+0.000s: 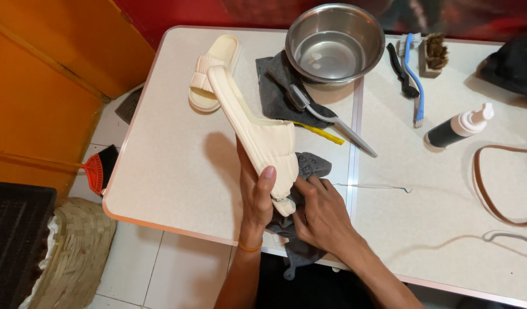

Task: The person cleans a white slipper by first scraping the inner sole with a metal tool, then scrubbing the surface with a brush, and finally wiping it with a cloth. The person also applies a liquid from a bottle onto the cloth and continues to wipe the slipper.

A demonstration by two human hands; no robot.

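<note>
Head view: looking down on a white table [177, 171] laid out with cleaning gear.
Left hand [256, 194]: fingers clenched around the raised cream slide sandal [253, 130], thumb pressed on its strap end, palm behind the sole.
Right hand [322, 213]: fingers curled into a grey cloth [309, 167], pressed against the sandal's near end.
Position: held off the surface, above the table's near edge, left of centre.
Orientation: long axis running from the near edge toward the far-left corner; strap end near, other end far and higher; tilted onto its side.
Progress: judged mid-wipe; held sandal looking clean on the visible side, underside hidden. Second cream sandal [213, 74] lying flat near the far-left corner, unhandled for now.
Around: steel bowl [335, 43] holding water at the far edge; second grey cloth [277, 86] beside it; grey brush [326, 117] across that cloth; blue brush [413, 74]; pump bottle [458, 127] toward the right edge.
</note>
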